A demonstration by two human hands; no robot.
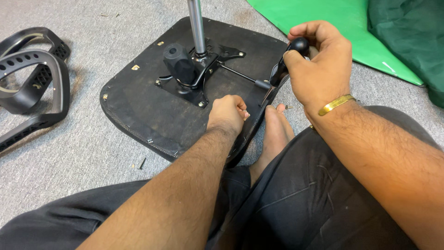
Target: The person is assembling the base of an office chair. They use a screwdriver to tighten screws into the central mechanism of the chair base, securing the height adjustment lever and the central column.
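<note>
1. One black chair seat (138, 99) lies upside down on the grey carpet (83, 153). Every place below is told from this seat.
2. In the middle of the seat sits one black metal plate (194, 78) with screws at its corners. One shiny silver pole (196, 25) stands up from it.
3. One fat black knob (178, 60) sticks out just left of the pole. One thin rod (238, 74) runs from the plate toward the right edge of the seat.
4. The left hand (226, 115) rests on the near right edge of the seat. Its fingers are curled in tight and pinch the edge. What is between the fingertips is too small to tell.
5. The right hand (319, 65) is over the right edge of the seat. It is closed around one black tool handle (289, 58) with a round top. The tool's thin metal tip points down at the seat edge, close to the left hand.
6. One gold bangle (335, 105) is on the right wrist.
7. One bare foot (276, 127) touches the near right edge of the seat, just below the tool.
8. Two black curved armrests (32, 78) lie on the carpet, well to the left of the seat.
9. One small screw (142, 163) lies on the carpet just in front of the seat.
10. One green sheet (333, 28) lies past the right side of the seat.
</note>
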